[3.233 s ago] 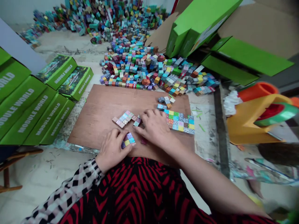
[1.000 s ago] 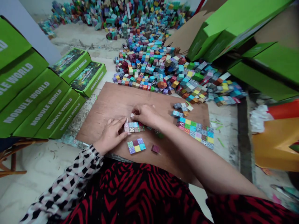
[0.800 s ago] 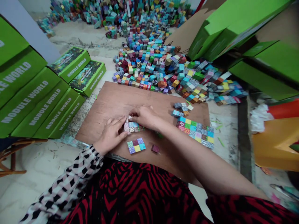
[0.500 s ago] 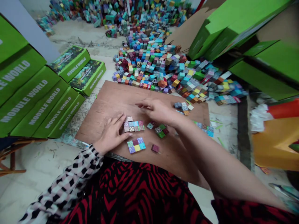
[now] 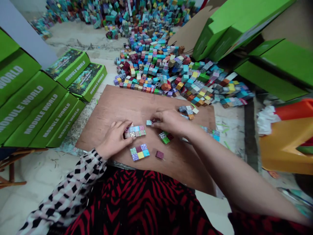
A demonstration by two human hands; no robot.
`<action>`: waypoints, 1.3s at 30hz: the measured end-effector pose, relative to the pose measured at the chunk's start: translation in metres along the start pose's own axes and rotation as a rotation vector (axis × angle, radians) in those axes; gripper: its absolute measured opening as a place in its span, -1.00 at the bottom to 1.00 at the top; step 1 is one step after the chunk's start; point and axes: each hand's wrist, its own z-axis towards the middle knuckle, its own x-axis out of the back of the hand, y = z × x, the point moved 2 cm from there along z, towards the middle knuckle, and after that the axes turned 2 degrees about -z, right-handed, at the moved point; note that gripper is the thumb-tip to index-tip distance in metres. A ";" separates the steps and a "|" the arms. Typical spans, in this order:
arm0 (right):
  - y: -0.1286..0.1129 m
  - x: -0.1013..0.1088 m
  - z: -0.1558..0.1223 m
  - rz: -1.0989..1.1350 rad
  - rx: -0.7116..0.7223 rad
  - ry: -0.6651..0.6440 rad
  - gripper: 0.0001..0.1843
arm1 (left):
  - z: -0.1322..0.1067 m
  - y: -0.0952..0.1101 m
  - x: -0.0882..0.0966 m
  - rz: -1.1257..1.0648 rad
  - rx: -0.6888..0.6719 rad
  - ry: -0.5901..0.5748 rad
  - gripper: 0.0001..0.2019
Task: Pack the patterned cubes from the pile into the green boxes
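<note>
The left hand point(image 5: 113, 138) rests against a cube row point(image 5: 135, 131) on the plywood board point(image 5: 181, 169), grip half open. The right hand point(image 5: 171, 122) is over a loose cube point(image 5: 149, 122), hold unclear. A six-cube block point(image 5: 140, 152) lies assembled below the row; the cube heap point(image 5: 156, 71) lies loose beyond the board

The plywood board point(image 5: 183, 169) looks smooth and matt, the small cubes point(image 5: 140, 152) glossy, the green cardboard boxes point(image 5: 36, 111) matt.
</note>
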 end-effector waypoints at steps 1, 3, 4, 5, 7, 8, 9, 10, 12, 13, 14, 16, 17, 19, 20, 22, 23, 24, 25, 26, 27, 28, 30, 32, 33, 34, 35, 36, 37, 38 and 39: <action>0.000 -0.001 0.003 0.045 -0.028 0.020 -0.74 | 0.000 -0.001 0.000 -0.008 -0.004 0.003 -0.47; -0.002 -0.005 0.011 0.112 -0.045 0.062 -0.71 | 0.000 -0.001 -0.001 -0.025 -0.018 0.006 -0.47; -0.004 -0.008 0.014 0.130 -0.036 0.076 -0.70 | 0.001 0.000 -0.001 -0.032 -0.026 0.008 -0.47; -0.006 -0.010 0.017 0.140 -0.017 0.085 -0.70 | 0.002 0.000 -0.002 -0.036 -0.035 0.008 -0.47; -0.013 -0.013 0.021 0.151 0.025 0.079 -0.70 | 0.003 0.002 -0.003 -0.039 -0.044 0.008 -0.47; -0.016 -0.013 0.022 0.154 0.039 0.066 -0.71 | 0.003 0.002 -0.003 -0.042 -0.042 0.008 -0.47; -0.019 -0.014 0.023 0.156 0.054 0.050 -0.71 | 0.004 0.002 -0.004 -0.045 -0.039 0.006 -0.47; -0.021 -0.013 0.022 0.160 0.072 0.036 -0.70 | 0.004 0.003 -0.004 -0.048 -0.033 0.004 -0.46; -0.021 -0.012 0.020 0.175 0.101 0.035 -0.68 | 0.004 0.003 -0.004 -0.047 -0.015 0.000 -0.42; -0.020 -0.010 0.019 0.188 0.103 0.056 -0.66 | 0.004 0.003 -0.004 -0.039 -0.002 -0.002 -0.38; -0.017 -0.008 0.017 0.199 0.094 0.084 -0.64 | 0.004 0.004 -0.004 -0.027 0.013 -0.006 -0.35; -0.010 -0.004 0.014 0.206 0.052 0.121 -0.60 | 0.006 0.006 -0.004 0.009 0.042 -0.021 -0.29; -0.006 -0.003 0.013 0.199 0.037 0.118 -0.59 | 0.007 0.006 -0.004 0.033 0.050 -0.031 -0.28; -0.002 -0.002 0.010 0.158 0.048 0.073 -0.59 | 0.010 0.009 -0.004 0.090 0.047 -0.053 -0.30; -0.001 -0.003 0.009 0.131 0.072 0.052 -0.60 | 0.011 0.010 -0.005 0.116 0.039 -0.060 -0.32; -0.002 -0.007 0.009 0.076 0.131 0.043 -0.61 | 0.014 0.012 -0.005 0.153 0.028 -0.065 -0.35; -0.003 -0.009 0.010 0.052 0.151 0.055 -0.63 | 0.015 0.013 -0.005 0.162 0.028 -0.065 -0.36; -0.004 -0.011 0.010 0.035 0.162 0.073 -0.64 | 0.015 0.014 -0.005 0.166 0.029 -0.065 -0.37; -0.005 -0.013 0.011 0.025 0.167 0.089 -0.67 | 0.016 0.015 -0.005 0.171 0.032 -0.067 -0.37; -0.006 -0.015 0.012 0.017 0.168 0.101 -0.69 | 0.016 0.016 -0.004 0.175 0.035 -0.072 -0.38; -0.006 -0.016 0.013 0.012 0.167 0.108 -0.71 | 0.016 0.017 -0.004 0.181 0.037 -0.079 -0.38; -0.007 -0.017 0.013 0.009 0.169 0.113 -0.72 | 0.016 0.017 -0.004 0.186 0.039 -0.084 -0.38; -0.007 -0.016 0.013 0.007 0.176 0.115 -0.72 | 0.016 0.018 -0.004 0.196 0.038 -0.088 -0.37; -0.008 -0.015 0.012 0.008 0.178 0.110 -0.72 | 0.017 0.019 -0.004 0.206 0.033 -0.088 -0.38; -0.008 -0.014 0.011 0.008 0.178 0.109 -0.71 | 0.017 0.018 -0.005 0.211 0.029 -0.089 -0.38; -0.009 -0.014 0.011 0.007 0.178 0.111 -0.71 | 0.017 0.018 -0.005 0.216 0.027 -0.092 -0.39; -0.009 -0.014 0.010 0.001 0.177 0.115 -0.71 | 0.017 0.018 -0.006 0.220 0.025 -0.095 -0.38; -0.009 -0.015 0.010 -0.009 0.174 0.123 -0.71 | 0.017 0.018 -0.006 0.225 0.025 -0.097 -0.38; -0.009 -0.016 0.010 -0.025 0.169 0.133 -0.72 | 0.017 0.018 -0.006 0.231 0.026 -0.099 -0.38; -0.009 -0.017 0.010 -0.043 0.163 0.142 -0.73 | 0.017 0.018 -0.006 0.238 0.027 -0.102 -0.38; -0.009 -0.018 0.010 -0.063 0.157 0.150 -0.73 | 0.017 0.018 -0.005 0.245 0.029 -0.106 -0.38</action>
